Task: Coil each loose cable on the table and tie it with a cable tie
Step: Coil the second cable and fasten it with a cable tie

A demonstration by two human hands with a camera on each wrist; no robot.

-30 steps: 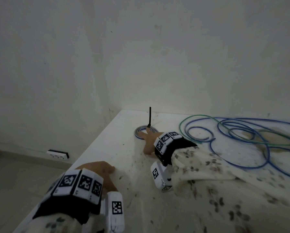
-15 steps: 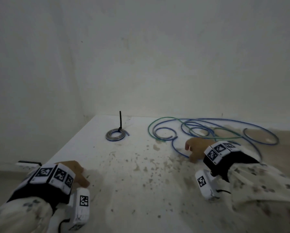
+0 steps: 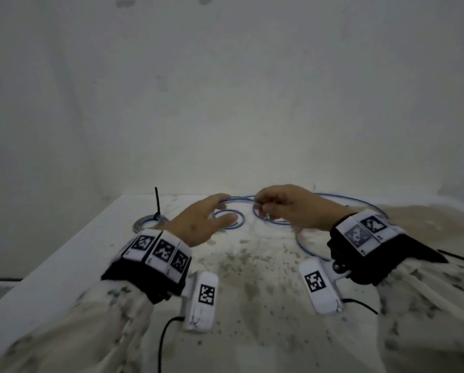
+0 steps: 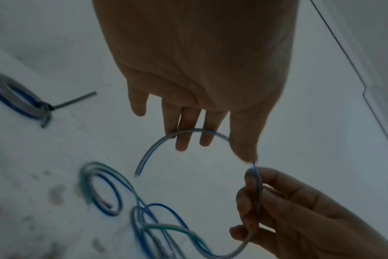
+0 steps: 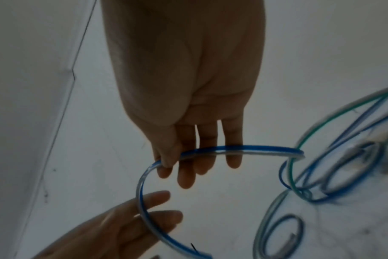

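Observation:
A loose blue-and-white cable [image 3: 306, 246] sprawls in loops over the far part of the stained white table [image 3: 252, 292], mixed with a green strand [image 5: 317, 129]. My right hand [image 3: 259, 204] pinches a raised arc of it between thumb and forefinger [image 5: 166, 163]. My left hand [image 3: 229, 207] is beside it, fingers straight [image 4: 182, 140]. The cable's free end lies across them with the thumb apart. A coiled cable [image 3: 150, 224] sits at the far left, bound with a black cable tie [image 3: 156, 200] whose tail stands up.
The table's left edge [image 3: 50, 270] drops off to the floor. Pale walls close the back and left. A thin black strip [image 3: 457, 257] lies at the right, beside my right sleeve. More loose loops [image 4: 104, 194] lie under the hands.
Both hands left the table surface and came together over the loose cable. The right hand took hold of the blue cable and lifted an arc. The left hand reached in to it.

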